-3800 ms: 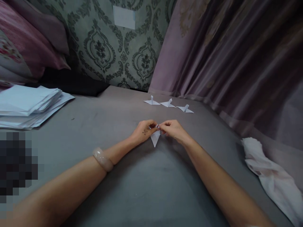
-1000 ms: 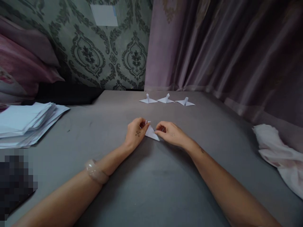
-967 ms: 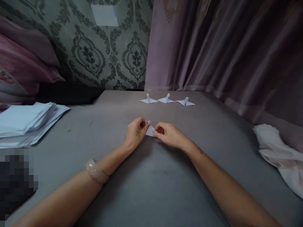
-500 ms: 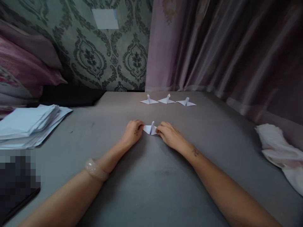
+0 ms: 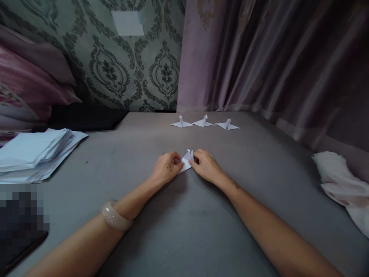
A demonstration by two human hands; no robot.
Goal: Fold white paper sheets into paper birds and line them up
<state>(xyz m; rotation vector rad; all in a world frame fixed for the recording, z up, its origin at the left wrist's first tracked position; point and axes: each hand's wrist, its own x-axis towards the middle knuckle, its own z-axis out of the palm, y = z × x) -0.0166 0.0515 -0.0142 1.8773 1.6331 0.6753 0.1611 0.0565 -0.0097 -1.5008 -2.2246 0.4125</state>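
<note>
You hold the folded paper [image 5: 187,160] directly between your two sets of fingers, just above or against the surface [image 5: 184,231]; contact underneath cannot be confirmed. Your left hand [image 5: 168,168] pinches its left edge, thumb on the near side. Your right hand [image 5: 206,164] pinches its right edge, thumb likewise nearest you; the remaining fingers are curled, and the tips behind the paper are partly hidden. Small narrow points stand up from the paper at its top, beyond your thumbs.

The step in hand is judged to be shaping or pressing a fold. Findings on good practice: keep your left pinch firm as an anchor while your right fingers work, press the crease from its middle outward, and draw the two sides evenly. Keep your thumbs below the upright points, since these would likely crumple under a sideways push. Avoid pulling hard, as thin paper may tear at the corners.

Beyond your fingers, well apart, three paper birds [image 5: 203,122] stand in a row.
</note>
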